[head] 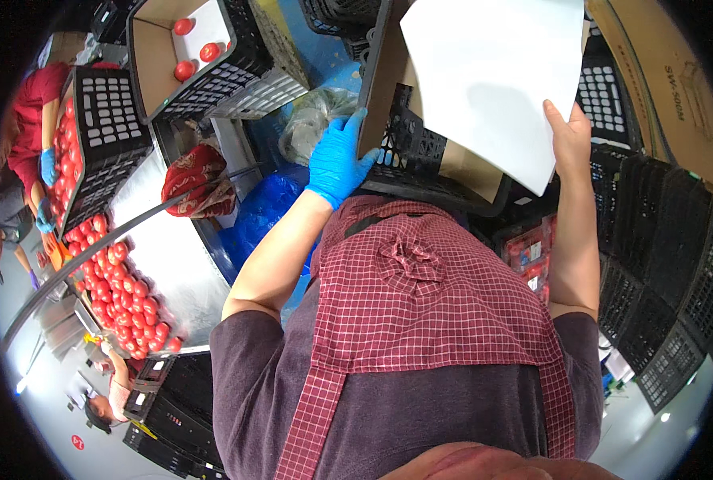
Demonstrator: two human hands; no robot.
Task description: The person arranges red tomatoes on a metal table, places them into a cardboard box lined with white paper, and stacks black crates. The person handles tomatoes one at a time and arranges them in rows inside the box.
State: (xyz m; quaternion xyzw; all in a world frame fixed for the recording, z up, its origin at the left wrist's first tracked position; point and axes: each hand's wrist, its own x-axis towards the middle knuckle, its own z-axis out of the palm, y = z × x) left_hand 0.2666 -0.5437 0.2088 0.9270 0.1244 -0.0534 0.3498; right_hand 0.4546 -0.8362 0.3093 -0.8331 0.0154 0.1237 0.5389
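My left hand, in a blue disposable glove, grips the near left rim of a black plastic crate. Brown cardboard lines part of the crate's inside, and its slotted base shows through. In my bare right hand is the edge of a large white sheet, pinched between thumb and fingers. The sheet hangs tilted over the crate and hides much of its inside. A red checked apron covers my front, close to the crate's near side.
Red tomatoes lie on a metal table at left. A lined crate holds several tomatoes. A gloved co-worker's hand touches another tomato-filled crate. Stacked black crates and a cardboard box stand at right.
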